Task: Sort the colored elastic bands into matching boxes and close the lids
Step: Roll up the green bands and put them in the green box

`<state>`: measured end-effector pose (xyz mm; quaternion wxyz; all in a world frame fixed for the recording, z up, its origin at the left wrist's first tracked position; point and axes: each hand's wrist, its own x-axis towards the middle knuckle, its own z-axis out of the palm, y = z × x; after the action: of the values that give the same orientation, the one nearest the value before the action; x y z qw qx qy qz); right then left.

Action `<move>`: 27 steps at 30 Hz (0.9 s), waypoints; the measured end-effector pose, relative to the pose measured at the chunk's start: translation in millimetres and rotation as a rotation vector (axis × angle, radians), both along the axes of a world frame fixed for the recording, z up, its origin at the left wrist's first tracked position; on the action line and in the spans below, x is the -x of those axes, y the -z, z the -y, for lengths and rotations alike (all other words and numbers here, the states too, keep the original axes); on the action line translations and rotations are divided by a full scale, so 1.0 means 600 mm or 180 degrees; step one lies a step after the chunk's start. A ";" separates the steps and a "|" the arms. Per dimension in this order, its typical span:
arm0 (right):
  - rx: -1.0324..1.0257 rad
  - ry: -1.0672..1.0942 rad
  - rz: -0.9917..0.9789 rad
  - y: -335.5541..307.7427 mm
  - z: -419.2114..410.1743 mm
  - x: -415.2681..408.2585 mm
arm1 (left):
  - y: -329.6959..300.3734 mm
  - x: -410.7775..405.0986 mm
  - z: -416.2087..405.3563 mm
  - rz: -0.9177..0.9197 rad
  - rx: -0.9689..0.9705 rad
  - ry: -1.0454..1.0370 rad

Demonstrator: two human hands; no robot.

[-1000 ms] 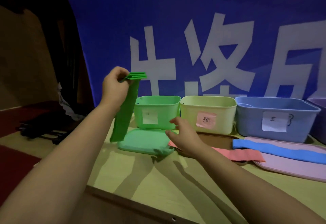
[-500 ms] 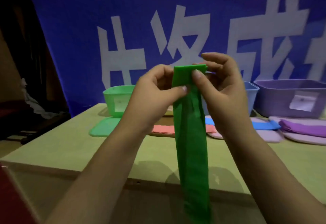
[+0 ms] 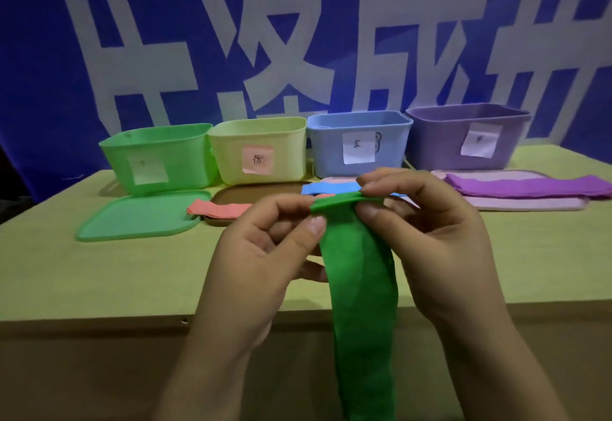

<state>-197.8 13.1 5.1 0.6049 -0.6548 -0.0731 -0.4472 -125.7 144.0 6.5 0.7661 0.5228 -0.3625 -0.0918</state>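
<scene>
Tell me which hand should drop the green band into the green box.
Left, probably. Both the left hand and the right hand pinch the green elastic band at its top, but the open green plastic box stands far left, on the left hand's side.

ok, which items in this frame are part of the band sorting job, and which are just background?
Job items:
- green band, pinched at its top by left hand and right hand
- green box and green lid
- yellow box, blue box, purple box
- pink band, blue band, purple bands

Background:
- blue banner
- table
</scene>
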 end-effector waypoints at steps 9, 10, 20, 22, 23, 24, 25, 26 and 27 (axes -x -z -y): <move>0.0221 0.0491 -0.0001 0.043 0.009 -0.015 | 0.032 -0.014 0.010 0.0305 -0.0019 -0.0043; 0.0276 0.0535 0.0009 0.044 0.009 -0.016 | 0.033 -0.017 0.009 0.0189 -0.0020 0.0099; 0.0506 0.0002 0.0019 0.039 0.012 -0.017 | 0.034 -0.046 -0.006 -0.0277 -0.0111 0.0930; 0.0402 -0.0217 0.0031 0.042 0.014 -0.018 | 0.031 -0.047 -0.006 -0.0232 -0.0110 0.0886; 0.0359 -0.0339 0.0026 0.043 0.015 -0.019 | 0.030 -0.048 -0.006 -0.0220 -0.0120 0.0914; 0.0319 -0.0452 0.0013 0.044 0.016 -0.019 | 0.030 -0.050 -0.008 -0.0216 -0.0147 0.0954; 0.0282 -0.0547 -0.0002 0.045 0.018 -0.019 | 0.031 -0.052 -0.009 -0.0200 -0.0180 0.0979; 0.0255 -0.0616 -0.0015 0.045 0.019 -0.020 | 0.030 -0.053 -0.011 -0.0185 -0.0206 0.0977; 0.0243 -0.0659 -0.0026 0.045 0.020 -0.020 | 0.030 -0.054 -0.012 -0.0158 -0.0220 0.0949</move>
<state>-185.7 0.8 -22.1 0.6228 -0.6681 -0.1549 -0.3765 -93.1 151.1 -11.5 0.7342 0.4868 -0.4137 -0.2298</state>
